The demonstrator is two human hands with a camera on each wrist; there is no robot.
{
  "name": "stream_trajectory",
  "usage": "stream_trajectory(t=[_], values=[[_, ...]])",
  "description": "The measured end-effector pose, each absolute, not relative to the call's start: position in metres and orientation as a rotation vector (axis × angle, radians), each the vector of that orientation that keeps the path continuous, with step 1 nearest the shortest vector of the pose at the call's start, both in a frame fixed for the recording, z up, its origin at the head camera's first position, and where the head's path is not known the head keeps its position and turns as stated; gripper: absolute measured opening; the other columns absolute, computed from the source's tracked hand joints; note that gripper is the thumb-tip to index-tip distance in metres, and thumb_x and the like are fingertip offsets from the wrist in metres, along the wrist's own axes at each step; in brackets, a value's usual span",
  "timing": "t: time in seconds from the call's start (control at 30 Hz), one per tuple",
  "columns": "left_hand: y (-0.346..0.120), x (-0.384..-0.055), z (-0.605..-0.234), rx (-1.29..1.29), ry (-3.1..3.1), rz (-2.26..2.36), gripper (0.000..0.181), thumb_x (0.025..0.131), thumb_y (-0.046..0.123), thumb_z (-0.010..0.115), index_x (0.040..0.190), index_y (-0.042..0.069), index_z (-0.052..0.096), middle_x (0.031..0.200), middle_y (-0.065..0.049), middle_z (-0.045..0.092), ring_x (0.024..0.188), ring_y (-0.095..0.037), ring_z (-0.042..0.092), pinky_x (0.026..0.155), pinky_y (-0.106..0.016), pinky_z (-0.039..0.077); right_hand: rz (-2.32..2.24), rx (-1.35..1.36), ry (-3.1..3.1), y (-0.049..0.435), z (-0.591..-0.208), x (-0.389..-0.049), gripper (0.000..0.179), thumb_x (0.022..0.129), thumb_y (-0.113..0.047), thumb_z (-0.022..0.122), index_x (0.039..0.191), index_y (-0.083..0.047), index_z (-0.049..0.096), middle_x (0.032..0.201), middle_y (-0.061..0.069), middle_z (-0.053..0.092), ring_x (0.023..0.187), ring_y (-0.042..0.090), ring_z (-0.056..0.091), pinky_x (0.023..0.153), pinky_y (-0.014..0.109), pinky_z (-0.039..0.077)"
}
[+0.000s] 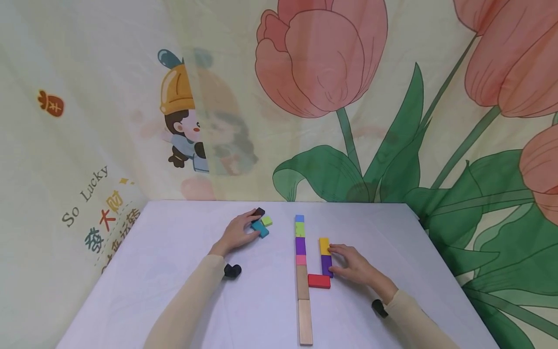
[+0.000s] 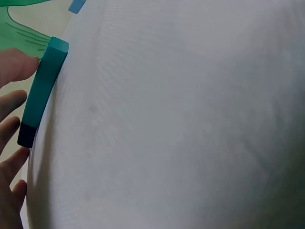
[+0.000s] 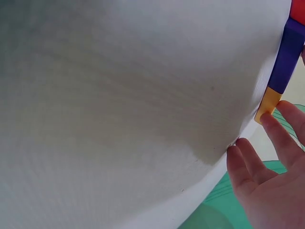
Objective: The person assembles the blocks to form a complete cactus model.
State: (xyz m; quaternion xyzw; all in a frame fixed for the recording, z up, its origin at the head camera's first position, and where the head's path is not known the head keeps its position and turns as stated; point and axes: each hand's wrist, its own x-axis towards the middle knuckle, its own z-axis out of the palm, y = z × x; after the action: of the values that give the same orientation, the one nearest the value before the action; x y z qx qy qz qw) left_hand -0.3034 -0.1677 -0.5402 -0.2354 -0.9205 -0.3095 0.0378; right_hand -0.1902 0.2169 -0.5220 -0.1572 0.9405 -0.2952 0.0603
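My left hand lies over the table's far left part, fingers by a dark brown block and thumb at the near end of a teal block. In the left wrist view its thumb meets the side of the teal block, with the other fingers loosely spread. A lime green block sits beside these two. On the right, my right hand touches a yellow block and a purple block standing end to end. Its fingertips touch the yellow block in the right wrist view.
A straight row runs toward me: blue, green, purple and pink blocks, then two wooden blocks. A red block juts rightward from it. Behind the white table hangs a printed curtain.
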Motion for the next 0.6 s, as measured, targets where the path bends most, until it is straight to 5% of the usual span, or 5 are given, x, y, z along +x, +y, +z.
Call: stream_trajectory(t=[0.6], values=[[-0.1700,-0.2967,-0.5358,-0.761,-2.816,-0.883,0.046,0.086,0.023,0.069,0.129,0.009,0.064,0.152,-0.014,0.043,0.140,-0.037,0.036,0.112,-0.058,0.030,-0.867,-0.454,2.844,0.2163,-0.5228,-0.1917,0.064,0.085,-0.032,0.077,0.140,-0.009,0.055,0.153,0.017,0.038,0.140,0.042,0.034,0.105,0.062,0.037]])
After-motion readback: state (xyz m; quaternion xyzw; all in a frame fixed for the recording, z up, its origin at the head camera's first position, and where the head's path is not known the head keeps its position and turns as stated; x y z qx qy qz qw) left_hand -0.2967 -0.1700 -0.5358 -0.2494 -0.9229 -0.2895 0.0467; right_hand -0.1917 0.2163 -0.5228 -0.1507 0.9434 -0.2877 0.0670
